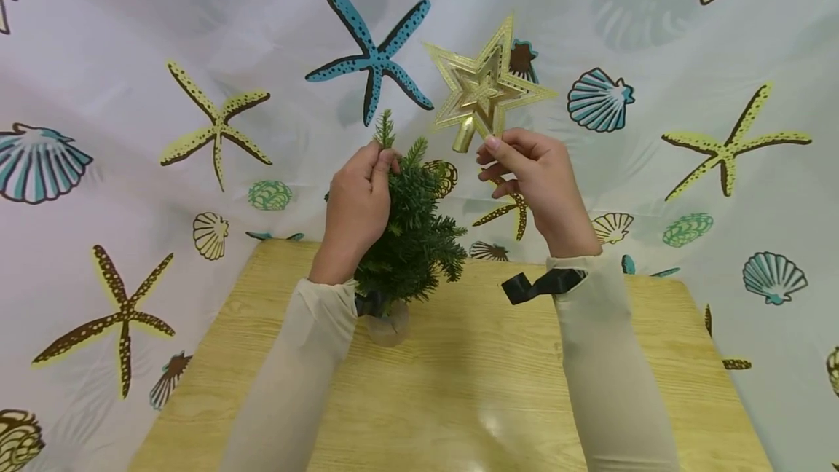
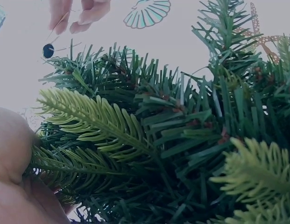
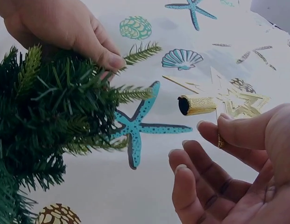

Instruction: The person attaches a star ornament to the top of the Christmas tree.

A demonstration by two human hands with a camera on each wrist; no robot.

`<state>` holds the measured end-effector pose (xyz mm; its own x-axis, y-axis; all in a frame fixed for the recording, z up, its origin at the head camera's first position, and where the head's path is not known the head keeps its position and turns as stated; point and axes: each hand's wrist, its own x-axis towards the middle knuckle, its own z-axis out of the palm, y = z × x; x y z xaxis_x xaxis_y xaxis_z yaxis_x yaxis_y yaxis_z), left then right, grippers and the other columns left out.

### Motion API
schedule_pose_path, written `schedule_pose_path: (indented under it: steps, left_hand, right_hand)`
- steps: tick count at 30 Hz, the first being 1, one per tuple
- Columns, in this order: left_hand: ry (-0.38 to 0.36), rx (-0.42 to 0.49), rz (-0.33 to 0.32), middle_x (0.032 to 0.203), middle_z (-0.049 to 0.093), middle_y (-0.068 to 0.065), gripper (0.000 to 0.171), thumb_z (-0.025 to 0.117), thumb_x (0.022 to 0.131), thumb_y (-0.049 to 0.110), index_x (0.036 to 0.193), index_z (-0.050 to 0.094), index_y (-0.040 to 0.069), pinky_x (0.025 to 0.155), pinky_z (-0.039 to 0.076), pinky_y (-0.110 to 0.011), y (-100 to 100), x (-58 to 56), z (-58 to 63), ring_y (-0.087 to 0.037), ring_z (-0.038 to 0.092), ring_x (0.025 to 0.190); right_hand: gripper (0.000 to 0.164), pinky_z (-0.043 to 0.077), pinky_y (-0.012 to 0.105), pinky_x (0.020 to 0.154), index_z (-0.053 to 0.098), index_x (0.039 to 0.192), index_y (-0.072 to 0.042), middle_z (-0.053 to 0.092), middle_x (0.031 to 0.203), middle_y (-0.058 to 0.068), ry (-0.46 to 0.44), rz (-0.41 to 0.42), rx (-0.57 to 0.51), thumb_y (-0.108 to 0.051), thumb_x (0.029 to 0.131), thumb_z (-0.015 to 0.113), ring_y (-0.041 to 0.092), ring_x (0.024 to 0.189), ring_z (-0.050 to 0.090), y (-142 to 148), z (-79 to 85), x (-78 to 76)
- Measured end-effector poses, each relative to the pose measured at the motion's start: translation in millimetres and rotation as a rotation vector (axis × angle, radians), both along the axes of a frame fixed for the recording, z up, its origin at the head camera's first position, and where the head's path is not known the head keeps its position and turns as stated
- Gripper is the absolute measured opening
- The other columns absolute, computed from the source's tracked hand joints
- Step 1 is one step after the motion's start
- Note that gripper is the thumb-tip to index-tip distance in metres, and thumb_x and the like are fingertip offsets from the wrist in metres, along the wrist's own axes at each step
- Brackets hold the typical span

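Note:
A small artificial Christmas tree stands on the table, its needles green with lighter tips. Near its top, my left hand pinches the upper branch between thumb and fingers, and a light green tip sticks out above. To the right, my right hand pinches a gold star tree topper by one lower point. The star's hollow gold tube has its dark opening toward the tree in the right wrist view. Star and tree are apart. In the left wrist view, branches hide most of the left hand's fingers.
The wooden table lies under both forearms. A pale round base shows beneath the tree. White cloth printed with starfish and shells hangs behind. A black ribbon trails from the right wrist.

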<state>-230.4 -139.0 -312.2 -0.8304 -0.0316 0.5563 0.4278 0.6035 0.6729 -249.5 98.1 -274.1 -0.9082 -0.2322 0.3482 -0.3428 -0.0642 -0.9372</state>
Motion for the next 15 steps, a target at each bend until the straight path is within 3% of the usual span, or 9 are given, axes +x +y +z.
schedule_pose_path:
  steps: [7, 15]
  left_hand:
    - [-0.001, 0.003, 0.004, 0.085, 0.056, -0.010, 0.036, 0.038, 0.115, 0.029, 0.101, 0.063, 0.007, 0.057, 0.034, -0.038, -1.2, 0.0, 0.3, -0.025, 0.036, 0.056]
    - [-0.010, 0.022, -0.004, 0.087, 0.057, -0.011, 0.035, 0.039, 0.115, 0.027, 0.101, 0.063, 0.006, 0.058, 0.035, -0.038, -1.0, 1.0, -0.4, -0.025, 0.037, 0.056]
  right_hand:
    - [0.017, 0.055, 0.026, 0.057, 0.074, 0.100, -0.005, 0.072, 0.096, 0.007, 0.017, 0.003, -0.038, -0.015, 0.106, 0.063, 0.021, 0.079, 0.069, -21.2, 10.0, -3.4]
    - [0.018, 0.054, 0.026, 0.055, 0.075, 0.101, 0.000, 0.072, 0.095, 0.007, 0.082, -0.012, -0.030, -0.013, 0.106, 0.063, 0.021, 0.077, 0.068, -41.7, 21.5, -12.7]
